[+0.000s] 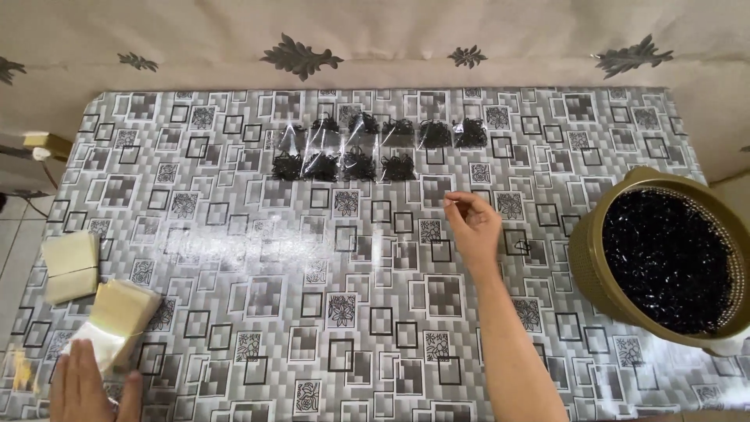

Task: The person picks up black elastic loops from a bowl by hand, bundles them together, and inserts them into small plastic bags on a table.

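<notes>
A table (234,258) under grey square-patterned oilcloth stands against a beige leaf-printed wall (375,31); tiled floor (12,242) at left.

Filled clear bags (375,148) in rows, olive basket (587,258) of black bands

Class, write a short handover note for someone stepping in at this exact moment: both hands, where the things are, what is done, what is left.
Left hand: resting on the stack of clear bags at the table's near left corner.
Right hand: raised mid-table, fingertips pinched; whether it holds anything cannot be told.
Done: nine filled small bags in two rows at the far side.
Left: basket on the right holds many black pieces; a second stack of empty bags waits.
</notes>
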